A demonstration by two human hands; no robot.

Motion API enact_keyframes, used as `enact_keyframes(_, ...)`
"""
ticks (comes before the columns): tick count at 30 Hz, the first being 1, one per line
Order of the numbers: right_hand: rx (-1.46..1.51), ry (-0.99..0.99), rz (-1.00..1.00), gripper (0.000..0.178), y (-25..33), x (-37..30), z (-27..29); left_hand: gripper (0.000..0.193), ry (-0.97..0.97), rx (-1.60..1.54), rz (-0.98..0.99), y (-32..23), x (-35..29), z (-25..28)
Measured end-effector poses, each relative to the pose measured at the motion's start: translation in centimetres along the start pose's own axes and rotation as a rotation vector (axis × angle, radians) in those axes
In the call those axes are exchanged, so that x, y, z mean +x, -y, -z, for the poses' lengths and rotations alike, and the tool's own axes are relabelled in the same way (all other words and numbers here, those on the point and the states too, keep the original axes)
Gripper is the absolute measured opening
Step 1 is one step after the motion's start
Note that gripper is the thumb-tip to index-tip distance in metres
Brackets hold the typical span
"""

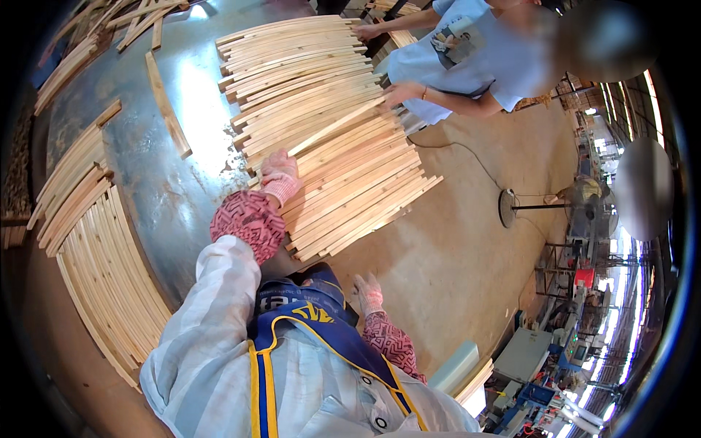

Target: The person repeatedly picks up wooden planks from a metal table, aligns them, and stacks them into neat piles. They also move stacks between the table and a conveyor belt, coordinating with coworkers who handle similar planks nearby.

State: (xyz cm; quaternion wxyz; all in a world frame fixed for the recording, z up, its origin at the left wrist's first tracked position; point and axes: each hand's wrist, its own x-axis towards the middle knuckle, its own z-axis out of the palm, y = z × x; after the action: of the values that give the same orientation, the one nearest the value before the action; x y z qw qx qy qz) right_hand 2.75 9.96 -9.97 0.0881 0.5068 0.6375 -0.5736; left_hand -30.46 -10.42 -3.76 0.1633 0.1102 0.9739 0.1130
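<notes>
My left hand (282, 177), in a pink-and-white knit glove, is over the near left part of a broad layer of pale wooden strips (350, 175). Its fingers look closed at the end of one wooden strip (337, 125) that lies slantwise across the others; the glove partly hides the grip. At that strip's far end is another person's hand (403, 93). My right hand (369, 293), gloved alike, hangs beside my body below the layer, fingers apart and holding nothing. Patterned pink oversleeves cover both my forearms.
A shiny metal table (139, 139) carries the strips. More strips are stacked at the left (109, 270), and a loose strip (167, 104) lies between. The other person stands across at the upper right. A fan on a stand (507, 208) and machines (540, 358) are at the right.
</notes>
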Motion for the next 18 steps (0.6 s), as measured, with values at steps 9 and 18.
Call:
enact_keyframes(9,-0.523,0.255,0.22,0.032,1.2,4.0,-0.5,0.047,-0.114,-0.141,0.147,12.6,-18.2,-3.8)
enact_keyframes(18,-1.002,0.394,0.42,0.05,5.1,2.3,-2.5,0.071,-0.023,-0.22,0.959,16.0,-35.8,-10.1)
